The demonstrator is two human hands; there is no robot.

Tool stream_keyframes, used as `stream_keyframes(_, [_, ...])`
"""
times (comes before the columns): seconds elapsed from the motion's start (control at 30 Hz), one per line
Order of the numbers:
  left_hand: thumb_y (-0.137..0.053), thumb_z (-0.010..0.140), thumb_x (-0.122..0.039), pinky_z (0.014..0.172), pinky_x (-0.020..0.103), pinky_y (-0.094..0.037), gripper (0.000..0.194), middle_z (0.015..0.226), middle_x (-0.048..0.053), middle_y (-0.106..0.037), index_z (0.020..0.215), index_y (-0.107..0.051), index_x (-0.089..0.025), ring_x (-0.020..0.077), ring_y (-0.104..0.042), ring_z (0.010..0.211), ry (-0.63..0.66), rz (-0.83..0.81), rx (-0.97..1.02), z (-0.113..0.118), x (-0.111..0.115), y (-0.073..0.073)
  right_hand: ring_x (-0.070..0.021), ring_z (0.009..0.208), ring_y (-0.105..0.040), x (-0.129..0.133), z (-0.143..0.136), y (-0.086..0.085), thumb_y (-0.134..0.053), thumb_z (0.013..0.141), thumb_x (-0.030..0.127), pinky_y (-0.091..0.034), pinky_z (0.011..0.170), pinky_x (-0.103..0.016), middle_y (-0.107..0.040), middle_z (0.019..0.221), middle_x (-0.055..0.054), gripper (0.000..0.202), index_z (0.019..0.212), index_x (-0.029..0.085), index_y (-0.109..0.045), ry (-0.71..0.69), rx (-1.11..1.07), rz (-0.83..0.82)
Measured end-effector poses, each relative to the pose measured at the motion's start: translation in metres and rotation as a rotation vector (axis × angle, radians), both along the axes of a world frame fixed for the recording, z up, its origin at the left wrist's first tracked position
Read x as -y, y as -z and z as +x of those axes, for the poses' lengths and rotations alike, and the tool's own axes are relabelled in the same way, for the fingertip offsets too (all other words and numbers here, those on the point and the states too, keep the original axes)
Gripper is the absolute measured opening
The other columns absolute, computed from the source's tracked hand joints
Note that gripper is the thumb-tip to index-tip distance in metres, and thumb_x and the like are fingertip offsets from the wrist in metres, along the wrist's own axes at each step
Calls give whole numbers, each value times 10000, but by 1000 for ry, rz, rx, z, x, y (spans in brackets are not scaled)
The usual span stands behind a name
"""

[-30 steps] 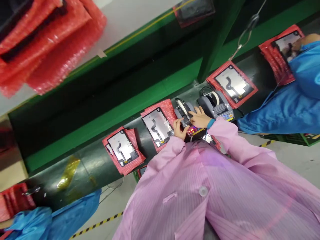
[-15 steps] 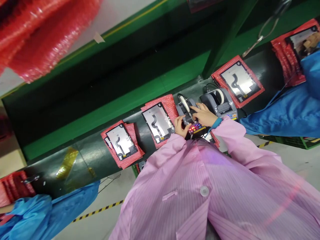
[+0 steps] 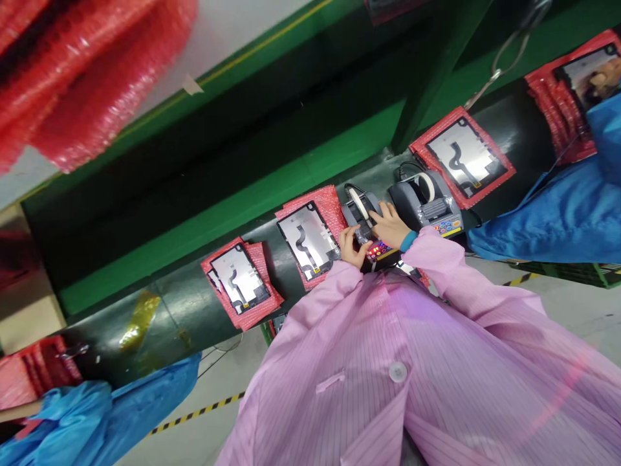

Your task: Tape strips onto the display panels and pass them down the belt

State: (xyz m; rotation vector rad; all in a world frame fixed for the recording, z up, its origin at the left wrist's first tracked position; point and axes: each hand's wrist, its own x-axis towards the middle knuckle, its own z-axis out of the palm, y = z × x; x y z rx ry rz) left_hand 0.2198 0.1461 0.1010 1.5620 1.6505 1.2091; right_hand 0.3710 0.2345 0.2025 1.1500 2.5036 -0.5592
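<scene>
A grey electronic tape dispenser [image 3: 363,232] with a white tape roll [image 3: 359,203] and lit buttons stands in front of me. My left hand [image 3: 353,246] is at its near left corner, thumb and fingers apart by the tape outlet. Over its right side lies my right hand [image 3: 391,226], fingers stretched toward the roll and outlet. Whether a small piece of tape is between any fingertips is too small to tell. Just left of the dispenser, a flat silver panel with black edges [image 3: 315,243] rests on red bubble wrap [image 3: 334,206].
A second tape dispenser [image 3: 429,200] stands to the right, beside another panel [image 3: 466,155] on red wrap. Further left lies one more panel [image 3: 240,278]. Co-workers' blue sleeves [image 3: 538,223] show at both sides. Red bubble wrap [image 3: 111,77] hangs at upper left.
My right hand has shifted slightly left and nearer the dispenser's outlet, its fingers drawn closer together. My left hand stays at the corner. The view has shifted slightly.
</scene>
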Motion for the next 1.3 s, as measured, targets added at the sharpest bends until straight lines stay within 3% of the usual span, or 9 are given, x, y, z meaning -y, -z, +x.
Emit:
stream_keyframes(0.13, [-608,861,-668,1063,480,-450,636,1137,145,-569,1234,-620,-154,287,-564,1148,5,-10,38,-1,-1,-2,-462,1494,-207,-10,4,1,-516,881,114,-212,1215,-630,-466,1515,-111,276,892,122,-791,0,-26,-75])
stream_keyframes(0.23, [-595,854,-692,1063,488,-454,658,1140,145,-571,1231,-619,-153,286,-568,1147,3,-30,32,-1,-1,-2,-400,1483,-234,-16,15,6,-495,820,56,-265,1211,-588,-445,1549,-73,315,904,144,-785,48,-144,-115])
stream_keyframes(0.37, [-569,862,-708,1065,471,-454,656,1144,139,-574,1223,-615,-163,275,-575,1144,-8,-21,3,0,0,-1,-333,1455,-275,-8,27,12,-436,852,90,-308,1201,-557,-488,1523,-68,357,958,155,-770,101,-285,-62])
stream_keyframes(0.5, [-576,867,-692,1062,465,-454,641,1147,143,-583,1226,-609,-162,275,-574,1144,-15,-12,10,-2,0,-1,-378,1485,-225,4,24,9,-446,897,155,-242,1209,-607,-451,1557,-84,343,916,146,-788,90,-249,-70])
stream_keyframes(0.73, [-586,864,-675,1074,472,-448,612,1171,148,-579,1204,-625,-168,284,-567,1174,-16,-50,-35,-5,0,-3,-427,1479,-227,10,7,5,-471,923,157,-207,1216,-593,-473,1518,-130,342,1059,99,-779,141,-111,-47])
stream_keyframes(0.9, [-634,845,-626,1075,486,-445,574,1140,142,-586,1184,-636,-163,288,-590,1138,-14,-61,-5,-9,1,1,-426,1418,-340,9,-3,12,-484,923,146,-253,1191,-604,-584,1377,-156,325,1071,96,-769,184,-72,-38])
stream_keyframes(1.13, [-685,802,-616,1061,486,-449,558,1116,133,-583,1141,-660,-174,300,-595,1122,-14,-71,-7,-16,-2,11,-334,1269,-518,6,-21,19,-538,905,98,-374,1127,-601,-707,1145,-129,236,983,135,-757,276,-51,26])
stream_keyframes(1.23, [-672,817,-600,1055,486,-457,543,1128,136,-582,1147,-662,-169,297,-598,1121,-33,-63,0,-13,-1,7,-279,1229,-571,8,-22,19,-580,970,242,-478,1058,-533,-667,1215,-112,220,1130,139,-692,300,-62,50])
stream_keyframes(1.3, [-650,834,-595,1049,491,-463,533,1141,143,-585,1149,-663,-165,298,-598,1123,-45,-55,1,-11,0,7,-226,1150,-616,10,-17,18,-612,972,360,-541,983,-460,-627,1266,-99,340,1246,159,-620,298,-98,71])
